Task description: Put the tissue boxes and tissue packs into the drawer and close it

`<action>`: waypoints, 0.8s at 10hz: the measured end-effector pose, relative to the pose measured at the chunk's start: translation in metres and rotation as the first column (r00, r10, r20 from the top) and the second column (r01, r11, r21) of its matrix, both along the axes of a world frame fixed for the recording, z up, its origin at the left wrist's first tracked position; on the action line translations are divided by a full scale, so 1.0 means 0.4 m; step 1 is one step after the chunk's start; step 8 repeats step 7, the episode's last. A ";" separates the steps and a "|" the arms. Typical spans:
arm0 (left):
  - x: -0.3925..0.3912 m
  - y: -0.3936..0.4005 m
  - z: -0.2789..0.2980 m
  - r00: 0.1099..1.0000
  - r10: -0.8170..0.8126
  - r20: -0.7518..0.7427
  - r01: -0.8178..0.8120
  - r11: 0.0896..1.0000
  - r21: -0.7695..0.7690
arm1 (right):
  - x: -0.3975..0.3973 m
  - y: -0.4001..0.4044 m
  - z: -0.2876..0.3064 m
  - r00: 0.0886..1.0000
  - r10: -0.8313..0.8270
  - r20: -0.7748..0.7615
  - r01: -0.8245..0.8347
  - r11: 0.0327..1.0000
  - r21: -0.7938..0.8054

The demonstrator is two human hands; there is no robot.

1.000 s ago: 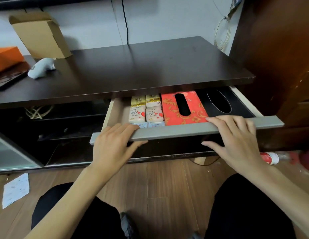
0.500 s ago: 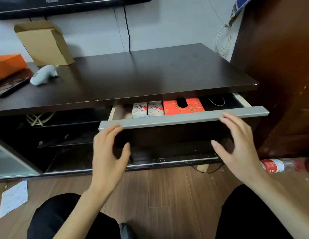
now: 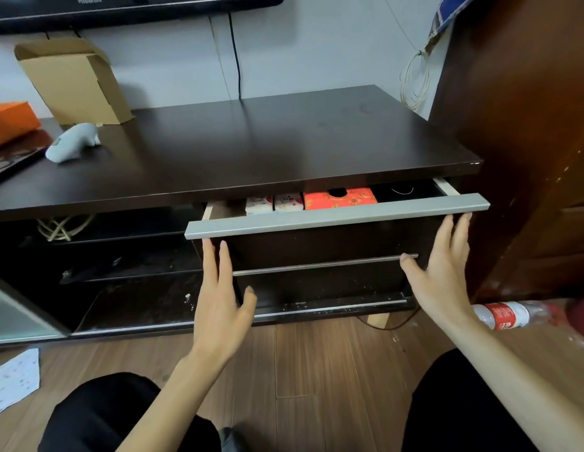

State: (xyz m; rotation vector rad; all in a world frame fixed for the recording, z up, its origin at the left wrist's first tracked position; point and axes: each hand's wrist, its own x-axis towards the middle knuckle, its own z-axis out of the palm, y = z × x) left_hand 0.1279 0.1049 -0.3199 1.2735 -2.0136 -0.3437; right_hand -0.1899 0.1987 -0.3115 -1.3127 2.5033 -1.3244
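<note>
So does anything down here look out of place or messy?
Yes: a clear plastic bottle with a red label lies on its side on the wooden floor right of the dark cabinet, and a loose white paper sheet lies at lower left.

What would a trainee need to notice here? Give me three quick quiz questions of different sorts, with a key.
1. True or false: the drawer is fully shut.
2. What lies immediately right of the two tissue packs? A) red tissue box B) cardboard box C) bottle
3. Fill in: the left hand and right hand, both open, are at the drawer's ____.

Key: 1 false, a gap remains; 2 A, the red tissue box; 3 front.
</note>
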 end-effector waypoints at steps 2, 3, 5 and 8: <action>-0.011 -0.118 0.015 0.994 0.004 0.109 -0.007 0.999 0.031 | -0.049 -0.086 0.009 0.998 0.046 -0.039 -0.043 0.996 0.083; -0.022 -0.175 0.032 0.982 -0.023 0.189 0.005 0.996 0.094 | -0.079 -0.128 0.020 0.995 0.084 -0.049 -0.075 0.984 0.164; -0.013 -0.268 0.070 0.945 -0.167 0.279 0.083 0.953 0.290 | -0.134 -0.163 0.038 0.976 0.202 -0.077 -0.167 0.931 0.326; 0.025 -0.238 0.100 0.940 -0.146 0.309 0.052 0.955 0.293 | -0.161 -0.110 0.023 0.972 0.214 0.093 -0.231 0.933 0.275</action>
